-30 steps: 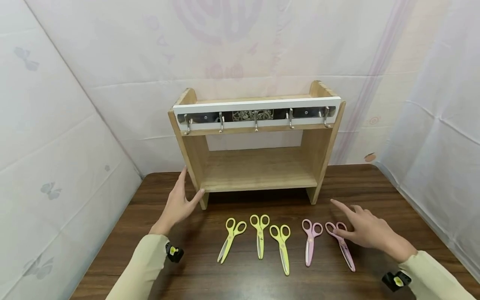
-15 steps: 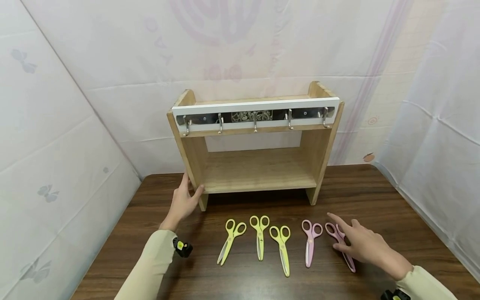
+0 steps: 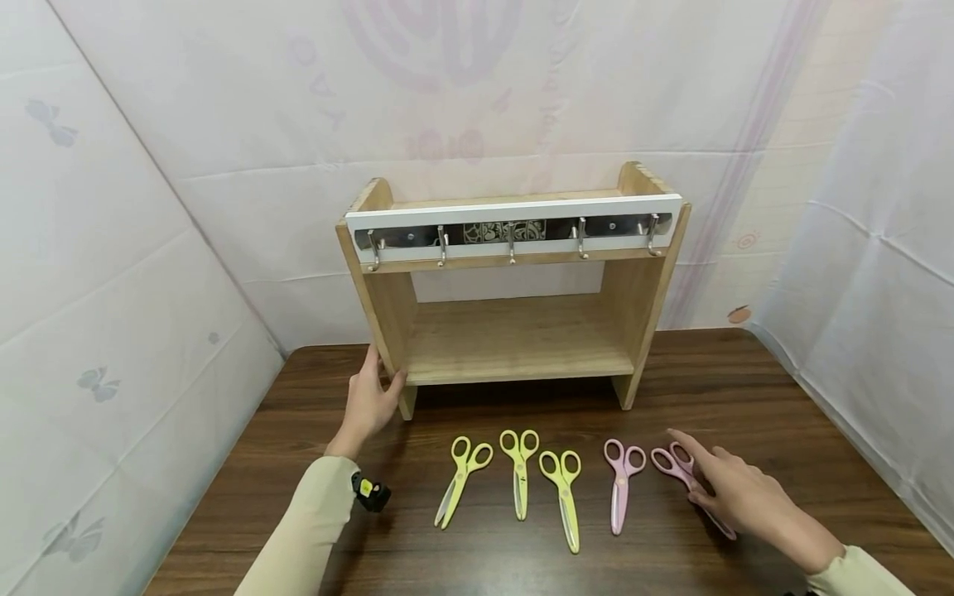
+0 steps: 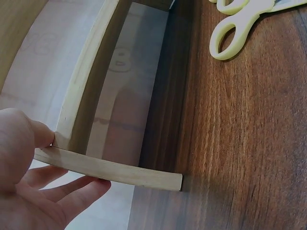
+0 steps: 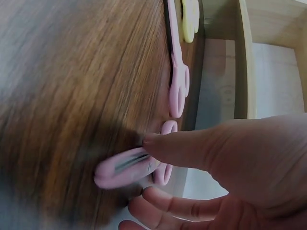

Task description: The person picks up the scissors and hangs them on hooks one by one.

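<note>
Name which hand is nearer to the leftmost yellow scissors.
Left. The left hand grips the shelf, beyond and left of the leftmost yellow scissors; the right hand is far to their right, at the rightmost pink scissors.

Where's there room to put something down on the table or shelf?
Try the lower board of the shelf, between its two sides, or the table right of it, beyond the right hand. It's crowded in front of the shelf: yellow scissors and pink scissors lie in a row.
</note>
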`<action>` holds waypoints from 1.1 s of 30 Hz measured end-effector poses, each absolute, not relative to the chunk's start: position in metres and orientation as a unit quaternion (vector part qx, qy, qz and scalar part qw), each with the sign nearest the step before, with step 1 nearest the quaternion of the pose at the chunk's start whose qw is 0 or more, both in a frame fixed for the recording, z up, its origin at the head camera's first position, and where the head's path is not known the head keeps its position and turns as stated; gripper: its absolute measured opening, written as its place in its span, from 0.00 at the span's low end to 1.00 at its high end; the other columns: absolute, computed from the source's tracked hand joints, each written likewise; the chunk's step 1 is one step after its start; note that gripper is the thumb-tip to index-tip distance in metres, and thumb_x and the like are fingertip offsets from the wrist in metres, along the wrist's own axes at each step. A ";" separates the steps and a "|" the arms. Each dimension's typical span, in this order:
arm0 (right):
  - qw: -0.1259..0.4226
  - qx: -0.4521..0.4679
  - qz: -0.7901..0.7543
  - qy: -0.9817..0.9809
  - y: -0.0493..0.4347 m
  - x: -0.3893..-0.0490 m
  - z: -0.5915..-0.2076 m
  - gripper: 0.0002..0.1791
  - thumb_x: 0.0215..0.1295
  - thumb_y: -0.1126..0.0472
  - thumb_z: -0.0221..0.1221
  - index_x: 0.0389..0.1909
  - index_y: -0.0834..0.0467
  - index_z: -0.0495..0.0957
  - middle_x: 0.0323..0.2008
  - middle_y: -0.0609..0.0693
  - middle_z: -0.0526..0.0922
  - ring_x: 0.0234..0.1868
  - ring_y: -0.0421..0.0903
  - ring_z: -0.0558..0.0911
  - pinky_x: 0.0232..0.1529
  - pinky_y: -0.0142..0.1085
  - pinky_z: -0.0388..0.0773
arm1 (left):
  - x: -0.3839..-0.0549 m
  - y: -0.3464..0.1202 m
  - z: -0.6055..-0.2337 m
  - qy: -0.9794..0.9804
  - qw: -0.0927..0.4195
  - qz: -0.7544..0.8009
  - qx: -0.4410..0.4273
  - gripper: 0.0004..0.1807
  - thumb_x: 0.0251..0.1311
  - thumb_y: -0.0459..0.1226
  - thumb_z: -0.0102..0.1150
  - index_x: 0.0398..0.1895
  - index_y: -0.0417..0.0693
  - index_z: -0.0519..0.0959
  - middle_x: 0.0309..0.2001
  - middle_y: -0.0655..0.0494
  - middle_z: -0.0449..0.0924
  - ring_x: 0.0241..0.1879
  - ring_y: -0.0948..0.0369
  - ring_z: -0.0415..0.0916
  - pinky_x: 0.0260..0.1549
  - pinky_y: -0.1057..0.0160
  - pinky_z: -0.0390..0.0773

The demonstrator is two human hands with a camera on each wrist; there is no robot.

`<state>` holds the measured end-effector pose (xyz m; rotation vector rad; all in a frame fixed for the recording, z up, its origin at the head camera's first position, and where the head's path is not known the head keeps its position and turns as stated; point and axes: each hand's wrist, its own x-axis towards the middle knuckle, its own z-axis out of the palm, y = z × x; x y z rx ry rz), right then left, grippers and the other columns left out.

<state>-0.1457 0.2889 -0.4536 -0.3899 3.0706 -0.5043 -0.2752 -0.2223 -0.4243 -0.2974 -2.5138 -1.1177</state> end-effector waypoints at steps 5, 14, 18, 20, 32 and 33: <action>-0.022 -0.124 -0.157 0.980 0.298 -0.144 -0.457 0.38 0.62 0.65 0.71 0.72 0.50 0.65 0.27 0.45 0.71 0.22 0.42 0.69 0.16 0.38 0.66 | -0.276 -0.221 -0.425 -0.892 0.187 -0.398 -0.105 0.35 0.72 0.32 0.59 0.78 0.42 0.56 0.63 0.30 0.74 0.61 0.37 0.76 0.43 0.42 0.86; 0.006 -0.084 -0.165 0.983 0.304 -0.151 -0.457 0.11 0.63 0.64 0.69 0.35 0.48 0.76 0.23 0.40 0.72 0.23 0.42 0.72 0.17 0.41 0.67 | -0.275 -0.221 -0.425 -0.889 0.187 -0.404 -0.105 0.35 0.72 0.31 0.59 0.78 0.42 0.56 0.61 0.28 0.75 0.60 0.37 0.78 0.42 0.43 0.87; 0.007 -0.080 -0.160 0.984 0.304 -0.153 -0.457 0.15 0.63 0.63 0.69 0.27 0.47 0.72 0.21 0.41 0.70 0.22 0.43 0.70 0.17 0.41 0.65 | -0.276 -0.222 -0.425 -0.889 0.190 -0.403 -0.110 0.34 0.73 0.32 0.58 0.78 0.42 0.57 0.61 0.28 0.76 0.59 0.37 0.78 0.41 0.44 0.87; 0.006 -0.080 -0.158 0.984 0.303 -0.153 -0.457 0.16 0.63 0.63 0.69 0.26 0.46 0.71 0.21 0.41 0.69 0.22 0.43 0.69 0.17 0.40 0.64 | -0.276 -0.222 -0.426 -0.888 0.191 -0.403 -0.110 0.33 0.73 0.33 0.58 0.77 0.42 0.58 0.61 0.28 0.76 0.59 0.37 0.78 0.41 0.44 0.87; 0.021 -0.077 -0.167 0.983 0.308 -0.155 -0.458 0.12 0.64 0.63 0.69 0.29 0.48 0.74 0.19 0.43 0.67 0.22 0.43 0.68 0.18 0.39 0.62 | -0.275 -0.223 -0.427 -0.888 0.188 -0.406 -0.109 0.33 0.73 0.33 0.58 0.77 0.42 0.58 0.61 0.28 0.76 0.59 0.37 0.78 0.42 0.43 0.87; 0.024 -0.076 -0.166 0.983 0.309 -0.156 -0.457 0.13 0.63 0.63 0.69 0.29 0.48 0.74 0.19 0.43 0.67 0.22 0.43 0.68 0.18 0.39 0.62 | -0.275 -0.224 -0.427 -0.888 0.187 -0.406 -0.110 0.33 0.73 0.33 0.58 0.77 0.43 0.58 0.61 0.28 0.76 0.59 0.37 0.78 0.41 0.43 0.87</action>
